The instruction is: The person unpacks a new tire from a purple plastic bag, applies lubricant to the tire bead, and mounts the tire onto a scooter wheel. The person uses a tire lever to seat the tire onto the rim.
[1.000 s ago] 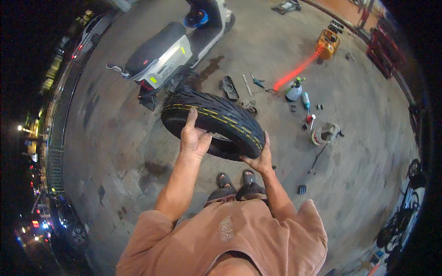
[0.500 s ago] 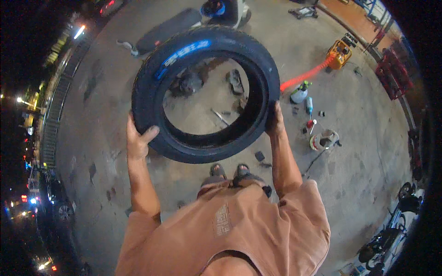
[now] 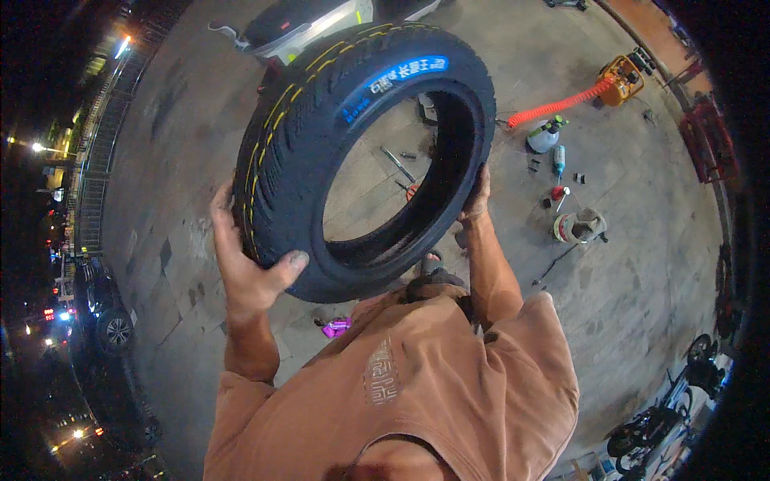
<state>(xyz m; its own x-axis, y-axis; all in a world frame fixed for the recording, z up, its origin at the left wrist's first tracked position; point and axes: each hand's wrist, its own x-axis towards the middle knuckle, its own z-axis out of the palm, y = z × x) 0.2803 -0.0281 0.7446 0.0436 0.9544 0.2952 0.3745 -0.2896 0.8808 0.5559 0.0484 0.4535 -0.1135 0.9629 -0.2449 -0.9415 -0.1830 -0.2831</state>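
Observation:
A black tyre (image 3: 301, 188) is held up in front of me, tilted so that its tread with yellow lines shows on the left. A blue label with white print sits on its upper sidewall. My left hand (image 3: 250, 260) grips the tyre's lower left edge, thumb on the sidewall and fingers around the tread. On the opposite side, my right hand (image 3: 476, 196) holds the lower right edge; the tyre hides part of its fingers. Through the tyre's opening a metal bar tool (image 3: 398, 164) shows on the floor.
A scooter (image 3: 309, 28) stands beyond the tyre. Rightward are an orange machine (image 3: 623, 80) with a coiled red hose (image 3: 557, 106), a spray bottle (image 3: 542, 138), a blue bottle (image 3: 559, 160) and a bucket (image 3: 571, 228). Motorcycles (image 3: 666, 417) stand at the lower right; a purple item (image 3: 337, 327) lies near me.
The tyre has turned and tilted in my hands, so its yellow-lined tread now faces left. Its label has shifted rightward. The floor things appear farther right as my view has moved.

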